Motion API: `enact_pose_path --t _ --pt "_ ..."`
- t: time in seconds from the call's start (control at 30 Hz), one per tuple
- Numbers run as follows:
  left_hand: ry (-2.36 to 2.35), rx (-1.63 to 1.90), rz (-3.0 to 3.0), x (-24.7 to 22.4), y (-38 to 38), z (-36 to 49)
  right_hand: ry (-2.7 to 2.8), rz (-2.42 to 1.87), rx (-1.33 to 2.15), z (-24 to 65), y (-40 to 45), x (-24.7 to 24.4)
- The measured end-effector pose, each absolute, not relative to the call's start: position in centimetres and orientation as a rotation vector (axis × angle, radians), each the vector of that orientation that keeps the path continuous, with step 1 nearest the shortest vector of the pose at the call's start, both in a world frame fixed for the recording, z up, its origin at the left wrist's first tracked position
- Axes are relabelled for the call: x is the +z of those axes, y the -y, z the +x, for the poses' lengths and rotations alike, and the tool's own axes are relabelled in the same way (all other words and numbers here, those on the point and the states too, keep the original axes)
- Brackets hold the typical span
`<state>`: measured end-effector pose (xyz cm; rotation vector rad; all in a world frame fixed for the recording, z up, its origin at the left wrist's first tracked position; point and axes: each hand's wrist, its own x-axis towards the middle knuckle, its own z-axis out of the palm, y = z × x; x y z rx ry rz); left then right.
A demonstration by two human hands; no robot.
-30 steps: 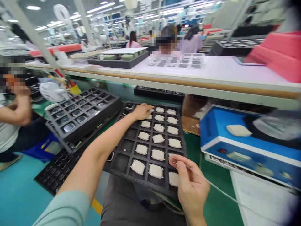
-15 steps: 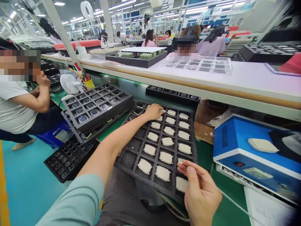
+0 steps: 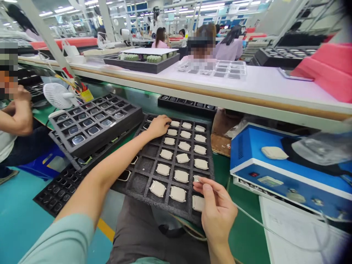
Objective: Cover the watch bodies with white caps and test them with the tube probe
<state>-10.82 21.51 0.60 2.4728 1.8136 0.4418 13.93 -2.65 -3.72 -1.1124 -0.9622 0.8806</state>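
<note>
A black foam tray [image 3: 145, 164] lies before me, its compartments holding several cream-coloured, rounded-square pieces [image 3: 181, 176] in columns. At its far side my left hand [image 3: 158, 126] reaches into a compartment, fingers curled together and pointing down. What they grip, if anything, is hidden. My right hand [image 3: 218, 203] is closed over the tray's near right corner, thumb and fingers pinched on the end of a thin clear tube [image 3: 255, 219]. A small shiny tip shows at the fingertips. Dark-framed pieces [image 3: 124, 175] lie in the left column, partly behind my arm.
To the left, a stacked black tray [image 3: 93, 121] holds dark glass-like pieces. A blue machine [image 3: 247, 161] stands at the right with a cream piece on top, beside white paper [image 3: 283, 227]. A shelf [image 3: 264, 91] spans the back. A person sits at the far left beside a white fan [image 3: 59, 95].
My view has turned right, so the scene has shifted left. My left hand has moved off the cream pieces to a compartment left of them. My right hand stays near the same corner.
</note>
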Motion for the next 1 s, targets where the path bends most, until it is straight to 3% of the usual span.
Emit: enact_pose_path --t 0.33,0.47,0.63,0.77,1.0 --pt "-1.755 0.351 2.361 3.2 -19.5 -13.0 0.931 -1.062 0.871 13.7 2.3 -3.5" --pt "-1.763 0.571 2.286 4.2 -17.2 -10.9 0.889 -1.066 0.824 13.6 2.3 -3.4" --pt "-1.591 0.796 2.116 3.5 -8.3 -6.2 0.936 -1.058 0.778 13.5 2.1 -3.1" --pt "-1.278 1.112 1.42 1.6 -1.4 -1.5 0.985 -1.011 0.695 13.5 1.7 -2.9" --pt "-1.155 1.342 0.987 -0.8 0.6 1.4 1.032 -0.899 0.693 13.7 1.5 -3.1"
